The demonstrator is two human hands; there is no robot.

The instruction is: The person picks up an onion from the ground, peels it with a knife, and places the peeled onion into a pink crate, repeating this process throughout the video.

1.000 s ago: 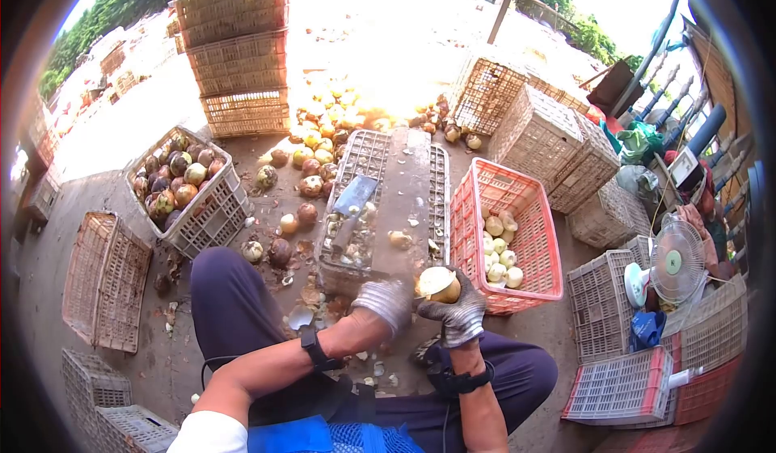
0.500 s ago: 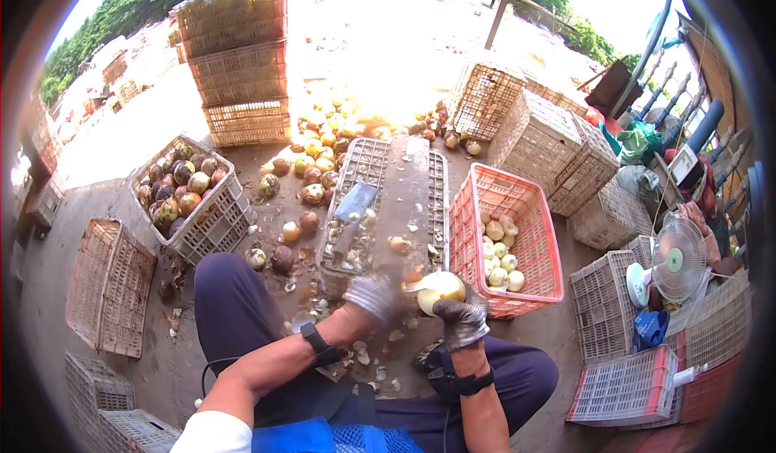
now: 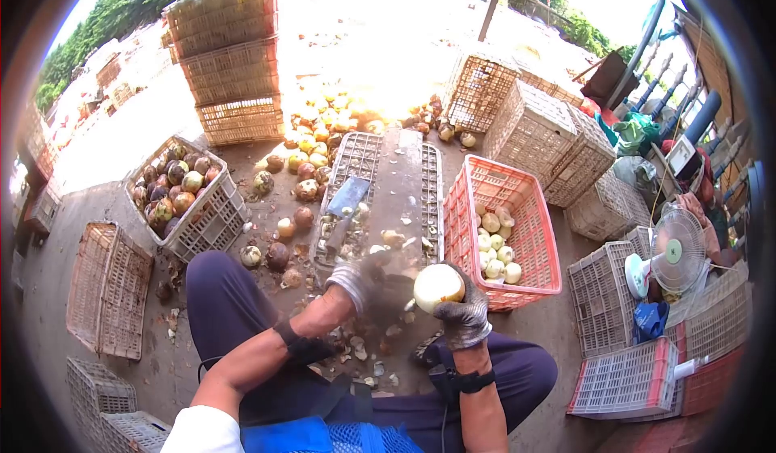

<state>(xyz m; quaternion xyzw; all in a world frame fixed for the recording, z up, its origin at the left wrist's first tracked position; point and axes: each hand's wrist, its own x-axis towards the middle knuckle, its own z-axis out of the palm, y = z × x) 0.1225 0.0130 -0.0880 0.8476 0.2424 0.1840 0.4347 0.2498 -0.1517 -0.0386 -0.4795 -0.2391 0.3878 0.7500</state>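
Note:
My right hand, in a grey and dark glove, grips a mostly peeled onion with a pale, shiny surface and a brownish patch at its base. To the left of it, my left hand, also gloved, is over the front of the board; its fingers are smeared by motion, and whatever they may hold cannot be made out. A cleaver with a bluish blade lies on the crate left of the board. Peeled onions lie in the red crate right of the board.
Unpeeled onions fill a crate on the left. More onions are scattered on the ground behind. Stacked crates stand at the back left, others at the right. A fan sits far right. Peel scraps litter the floor.
My left hand has moved slightly left and up, away from the onion. The onion in my right hand has turned and shows more of its pale side.

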